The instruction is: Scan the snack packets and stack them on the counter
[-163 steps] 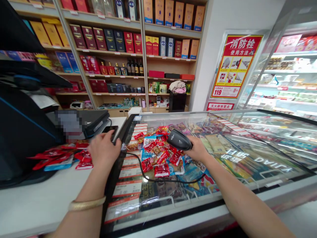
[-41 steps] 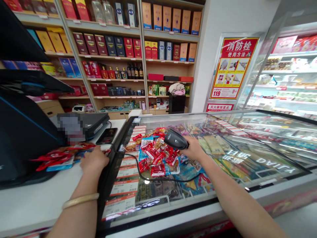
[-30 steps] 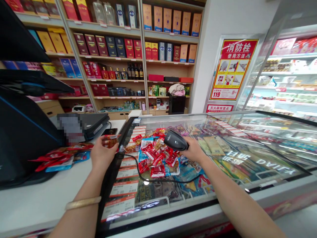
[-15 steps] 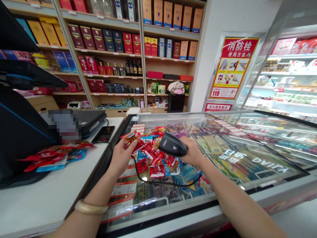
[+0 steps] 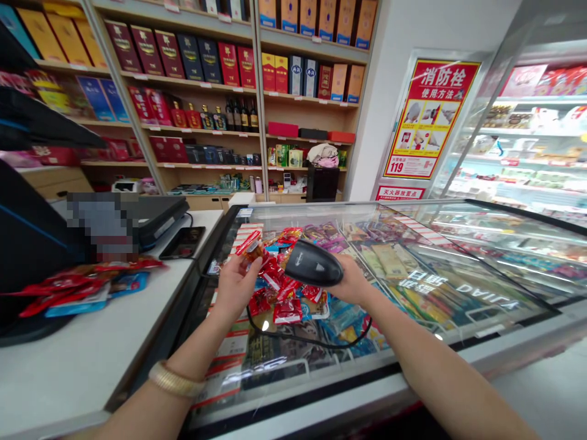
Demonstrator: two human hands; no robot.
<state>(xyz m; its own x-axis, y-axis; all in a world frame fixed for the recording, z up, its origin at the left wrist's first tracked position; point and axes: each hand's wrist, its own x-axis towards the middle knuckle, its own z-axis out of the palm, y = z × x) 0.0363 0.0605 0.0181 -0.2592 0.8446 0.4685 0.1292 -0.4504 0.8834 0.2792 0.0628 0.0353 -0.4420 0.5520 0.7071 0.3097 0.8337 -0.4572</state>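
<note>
My left hand pinches a small red snack packet over the left side of the glass-topped freezer. In my right hand is a black barcode scanner, its head pointing left toward that packet, with a gap between them. A pile of red and blue snack packets lies on the glass beneath both hands, partly hidden by the scanner. The scanner's black cable loops across the glass in front of the pile.
On the white counter at the left are more red and blue packets, a phone, a black scale and a dark monitor stand. Shelves of boxes and bottles stand behind. A red poster hangs on the wall.
The view has shifted slightly, with the shelves higher in the picture. My left hand has turned the packet more upright and come nearer the scanner.
</note>
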